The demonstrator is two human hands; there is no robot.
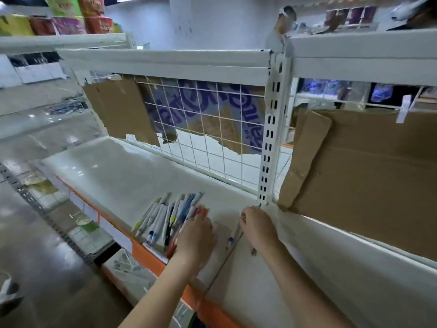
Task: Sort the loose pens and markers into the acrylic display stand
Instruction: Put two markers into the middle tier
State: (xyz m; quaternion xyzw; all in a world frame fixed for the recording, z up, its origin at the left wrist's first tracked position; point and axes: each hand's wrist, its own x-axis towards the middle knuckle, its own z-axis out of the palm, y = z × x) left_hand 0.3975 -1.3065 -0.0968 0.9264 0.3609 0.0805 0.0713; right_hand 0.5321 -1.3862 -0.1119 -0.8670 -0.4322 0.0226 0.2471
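A loose pile of pens and markers [165,216] lies on the white shelf [113,166], mostly white barrels with blue, yellow, black and orange caps. My left hand [195,235] rests on the right side of the pile, fingers over the orange and red ones. My right hand [257,224] holds a white pen with a blue tip [233,235] near the seam between two shelf boards. No acrylic stand is in view.
A wire grid back panel [208,147] with torn cardboard [118,107] stands behind the shelf. A slotted upright post [272,138] rises just beyond my right hand. Folded cardboard [354,166] fills the right bay. The shelf has an orange front edge [146,254]. A person stands far behind.
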